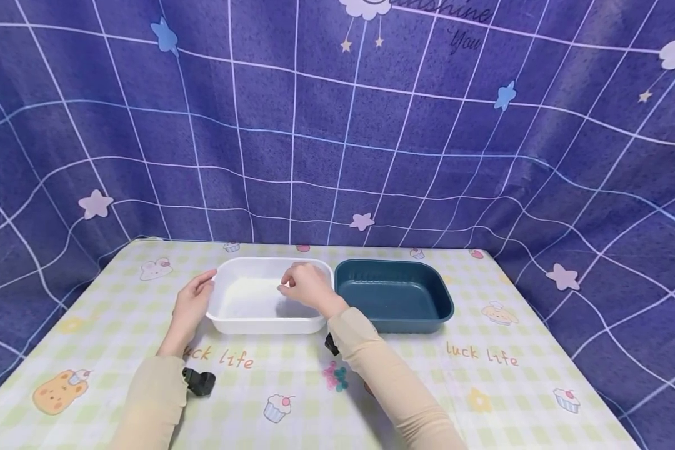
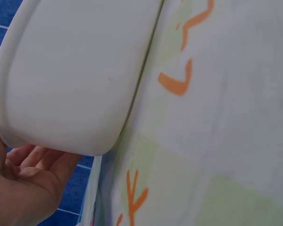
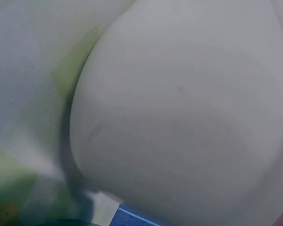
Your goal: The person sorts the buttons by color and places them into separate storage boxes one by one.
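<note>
At the left end of a white basin (image 1: pixel 261 325), my left hand (image 1: pixel 194 299) holds the rim. In the left wrist view, the fingers (image 2: pixel 42 162) lie curled against the basin's outer wall, and the thumb is mostly hidden. My right hand (image 1: pixel 306 284) reaches over the basin's right side, with fingers curled and thumb and index tips together above the white floor. I cannot tell whether anything small sits between those tips. The right wrist view is mostly filled by the basin's outer wall (image 3: pixel 179 117), with only a sliver of skin at the lower right corner.
A dark teal basin (image 1: pixel 394 325) stands right beside the white one. A small cluster of pink and teal pieces (image 1: pixel 335 376) lies on the checked tablecloth (image 1: pixel 292 369), left of the right sleeve. Behind the table hangs a blue grid-patterned cloth (image 1: pixel 337 156).
</note>
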Motion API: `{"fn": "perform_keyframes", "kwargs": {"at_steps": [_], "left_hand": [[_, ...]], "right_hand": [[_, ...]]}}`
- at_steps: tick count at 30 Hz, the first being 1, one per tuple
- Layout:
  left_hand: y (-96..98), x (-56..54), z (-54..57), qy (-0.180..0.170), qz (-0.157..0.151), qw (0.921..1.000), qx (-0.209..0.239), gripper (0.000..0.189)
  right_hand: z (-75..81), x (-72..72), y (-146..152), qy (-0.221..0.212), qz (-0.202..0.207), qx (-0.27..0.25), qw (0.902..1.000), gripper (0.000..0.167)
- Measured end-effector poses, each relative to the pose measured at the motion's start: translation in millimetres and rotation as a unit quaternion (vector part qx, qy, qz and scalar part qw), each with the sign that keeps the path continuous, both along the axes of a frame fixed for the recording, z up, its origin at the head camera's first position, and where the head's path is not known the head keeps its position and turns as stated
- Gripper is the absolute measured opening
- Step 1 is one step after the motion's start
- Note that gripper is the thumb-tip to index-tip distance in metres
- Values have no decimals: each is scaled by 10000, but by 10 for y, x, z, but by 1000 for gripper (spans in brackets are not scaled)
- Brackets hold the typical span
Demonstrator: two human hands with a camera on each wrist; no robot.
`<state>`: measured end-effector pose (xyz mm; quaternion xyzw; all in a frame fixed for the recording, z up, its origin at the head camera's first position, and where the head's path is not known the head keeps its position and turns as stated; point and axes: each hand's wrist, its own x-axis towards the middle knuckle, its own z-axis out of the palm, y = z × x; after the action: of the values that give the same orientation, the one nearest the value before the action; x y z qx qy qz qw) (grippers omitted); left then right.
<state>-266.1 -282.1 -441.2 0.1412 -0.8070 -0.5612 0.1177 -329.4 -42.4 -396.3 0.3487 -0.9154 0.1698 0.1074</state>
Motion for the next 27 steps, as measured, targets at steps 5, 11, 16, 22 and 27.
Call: {"fn": "perform_keyframes", "kwargs": {"at_steps": [5,11,16,22,27], "left_hand": [[3,-8,-7,34,-9,10000,-3,46],[-6,-10,-23,48,0,10000,-27,46],[-4,-5,-23,58,-44,10000,-3,47],[5,5,-6,33,-84,9999,56,47],[0,17,15,24,-125,9999,34,47]], "right_hand": [[16,27,2,49,-61,28,10000,15],[33,41,14,6,-60,28,10000,15],[31,44,39,7,-65,3,10000,14],[18,53,74,-43,28,-112,9999,14],[18,60,101,-38,200,-319,9993,13]]}}
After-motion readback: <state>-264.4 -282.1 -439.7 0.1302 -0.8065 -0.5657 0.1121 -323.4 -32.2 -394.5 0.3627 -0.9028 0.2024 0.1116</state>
